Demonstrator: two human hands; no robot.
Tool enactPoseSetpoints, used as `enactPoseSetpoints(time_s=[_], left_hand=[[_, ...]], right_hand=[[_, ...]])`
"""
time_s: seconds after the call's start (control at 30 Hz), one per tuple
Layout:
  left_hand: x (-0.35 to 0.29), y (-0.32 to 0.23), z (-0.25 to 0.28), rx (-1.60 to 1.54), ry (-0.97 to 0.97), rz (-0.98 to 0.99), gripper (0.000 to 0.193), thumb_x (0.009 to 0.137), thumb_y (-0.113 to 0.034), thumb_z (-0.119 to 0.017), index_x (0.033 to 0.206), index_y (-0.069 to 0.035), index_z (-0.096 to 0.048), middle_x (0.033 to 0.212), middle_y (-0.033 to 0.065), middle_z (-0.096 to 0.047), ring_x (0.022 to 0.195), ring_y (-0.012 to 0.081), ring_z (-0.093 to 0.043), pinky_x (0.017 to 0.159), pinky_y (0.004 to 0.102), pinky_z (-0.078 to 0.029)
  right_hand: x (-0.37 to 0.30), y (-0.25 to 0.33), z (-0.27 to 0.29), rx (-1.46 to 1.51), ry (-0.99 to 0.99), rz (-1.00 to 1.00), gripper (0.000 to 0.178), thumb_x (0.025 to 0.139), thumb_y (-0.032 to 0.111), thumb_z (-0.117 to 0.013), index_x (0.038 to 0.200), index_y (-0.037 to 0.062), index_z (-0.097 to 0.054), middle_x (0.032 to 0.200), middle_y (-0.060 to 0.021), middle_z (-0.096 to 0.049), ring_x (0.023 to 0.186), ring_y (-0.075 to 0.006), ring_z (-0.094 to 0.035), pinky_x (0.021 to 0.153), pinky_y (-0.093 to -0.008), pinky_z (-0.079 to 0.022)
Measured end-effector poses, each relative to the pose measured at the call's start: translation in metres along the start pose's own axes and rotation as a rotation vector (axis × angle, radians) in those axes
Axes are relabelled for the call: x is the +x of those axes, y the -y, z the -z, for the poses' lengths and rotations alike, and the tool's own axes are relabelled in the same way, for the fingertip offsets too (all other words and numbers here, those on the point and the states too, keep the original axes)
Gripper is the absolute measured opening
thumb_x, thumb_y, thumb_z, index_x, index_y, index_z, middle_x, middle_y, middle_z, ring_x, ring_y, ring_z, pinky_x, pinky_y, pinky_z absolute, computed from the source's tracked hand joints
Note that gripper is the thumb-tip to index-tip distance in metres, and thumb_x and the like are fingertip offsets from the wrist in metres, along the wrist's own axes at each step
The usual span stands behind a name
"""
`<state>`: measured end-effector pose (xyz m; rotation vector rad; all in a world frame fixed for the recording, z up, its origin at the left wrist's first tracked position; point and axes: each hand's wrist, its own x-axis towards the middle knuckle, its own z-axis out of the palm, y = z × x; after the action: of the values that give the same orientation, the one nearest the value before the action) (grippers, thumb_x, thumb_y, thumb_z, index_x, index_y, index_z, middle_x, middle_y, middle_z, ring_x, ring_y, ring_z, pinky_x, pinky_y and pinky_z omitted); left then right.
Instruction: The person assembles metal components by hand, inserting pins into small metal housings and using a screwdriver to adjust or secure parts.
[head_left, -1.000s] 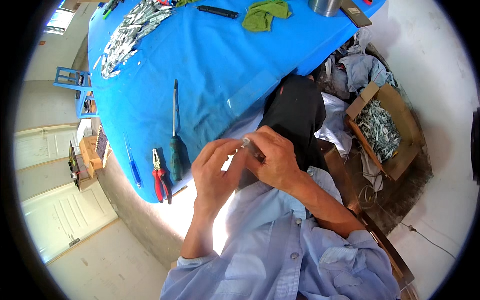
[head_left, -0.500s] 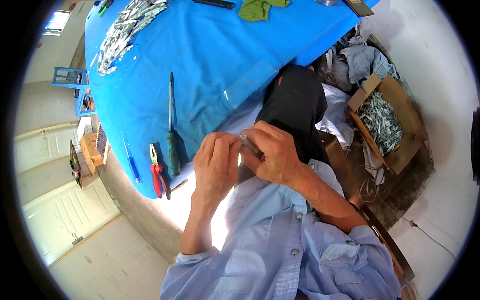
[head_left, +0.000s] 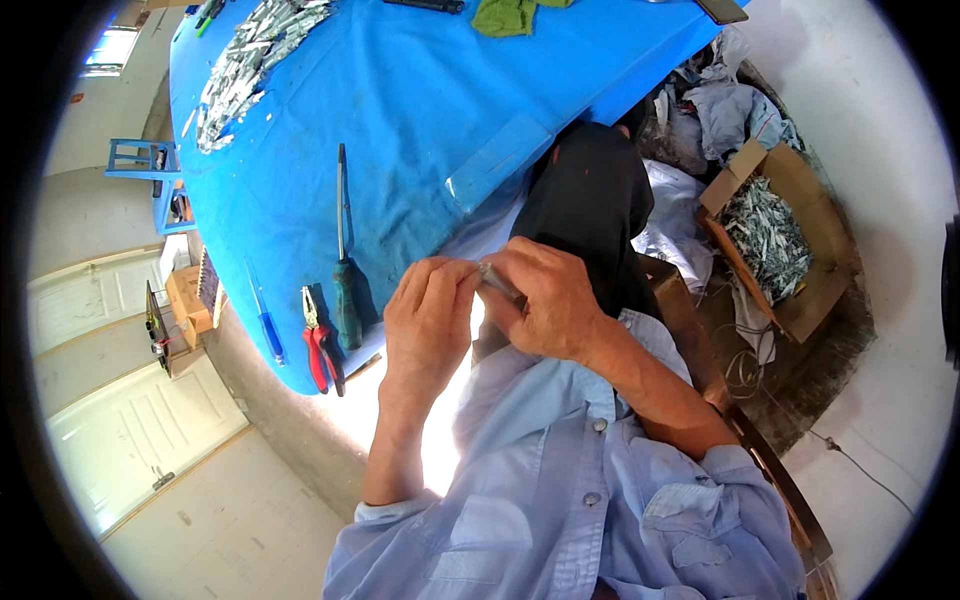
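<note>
Above my lap, my left hand (head_left: 428,320) and my right hand (head_left: 555,305) meet at the fingertips. Between them is a small, narrow grey piece (head_left: 500,284), possibly metal; its kind is too covered to make out. My right thumb and fingers pinch its length, while my left fingers close around its end near the middle. On the blue-covered table to the left lie red-handled pliers (head_left: 322,350), a long screwdriver with a green handle (head_left: 346,305) and a thin screwdriver with a blue handle (head_left: 270,335).
A heap of thin grey-and-white strips (head_left: 255,65) lies on the blue cloth (head_left: 420,100), with a green rag (head_left: 510,15) at the far edge. To the right, an open cardboard box (head_left: 835,265) holds similar strips, beside crumpled bags (head_left: 725,115) and a loose cable (head_left: 870,470).
Both hands stay pinched around the small grey piece, shifting only slightly up and left. The view has tilted a little; the tools lie where they were.
</note>
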<state>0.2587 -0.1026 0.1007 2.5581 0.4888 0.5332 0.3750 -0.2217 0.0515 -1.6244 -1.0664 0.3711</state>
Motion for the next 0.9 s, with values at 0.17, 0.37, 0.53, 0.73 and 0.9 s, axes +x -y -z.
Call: enactPoseSetpoints(time_s=[0.17,0.37,0.53,0.73,0.9], left_hand=[[0.0002,0.0,0.0063,-0.057,0.035,0.012,0.012,0.088,0.001,-0.073,0.1,-0.001,-0.071,0.097,0.0119,-0.072,0.086,0.0295,-0.07,0.074,0.0374,-0.056],[0.0018,0.0058,0.0063,-0.071,0.057,-0.001,0.013,0.087,0.002,-0.073,0.099,-0.001,-0.073,0.095,0.0117,-0.072,0.083,0.0289,-0.07,0.072,0.0376,-0.057],[0.0056,0.0027,0.0105,-0.044,0.098,-0.027,0.012,0.086,0.003,-0.072,0.098,-0.001,-0.072,0.092,0.0116,-0.071,0.081,0.0294,-0.069,0.071,0.0383,-0.057],[0.0069,0.0009,0.0094,0.109,0.131,-0.167,0.015,0.084,0.004,-0.07,0.097,-0.001,-0.065,0.091,0.0095,-0.066,0.08,0.0279,-0.066,0.068,0.0391,-0.055],[0.0037,0.0032,0.0067,0.171,0.129,-0.228,0.017,0.082,0.003,-0.071,0.097,-0.001,-0.064,0.09,0.0104,-0.064,0.08,0.0289,-0.065,0.067,0.0385,-0.054]], right_hand=[[0.0015,-0.001,0.0002,0.008,0.002,-0.008,0.013,0.082,0.012,-0.073,0.089,0.0037,-0.067,0.08,-0.011,-0.061,0.072,-0.0318,-0.065,0.063,-0.0412,-0.051],[0.0023,-0.0001,0.0023,0.008,0.0,-0.01,0.013,0.082,0.013,-0.074,0.09,0.004,-0.067,0.081,-0.0101,-0.062,0.073,-0.0315,-0.065,0.064,-0.0414,-0.051],[0.0009,-0.0006,0.0048,-0.002,0.051,-0.023,0.014,0.083,0.014,-0.073,0.092,0.0039,-0.069,0.083,-0.0095,-0.062,0.075,-0.0306,-0.066,0.066,-0.0408,-0.052],[-0.0009,-0.003,0.0049,-0.039,0.075,-0.001,0.015,0.084,0.015,-0.072,0.095,0.004,-0.071,0.083,-0.0084,-0.062,0.076,-0.0287,-0.066,0.067,-0.0399,-0.052],[-0.0016,-0.0042,0.0077,-0.053,0.099,0.041,0.016,0.084,0.015,-0.073,0.095,0.0037,-0.072,0.082,-0.0084,-0.061,0.077,-0.0282,-0.065,0.066,-0.0396,-0.052]])
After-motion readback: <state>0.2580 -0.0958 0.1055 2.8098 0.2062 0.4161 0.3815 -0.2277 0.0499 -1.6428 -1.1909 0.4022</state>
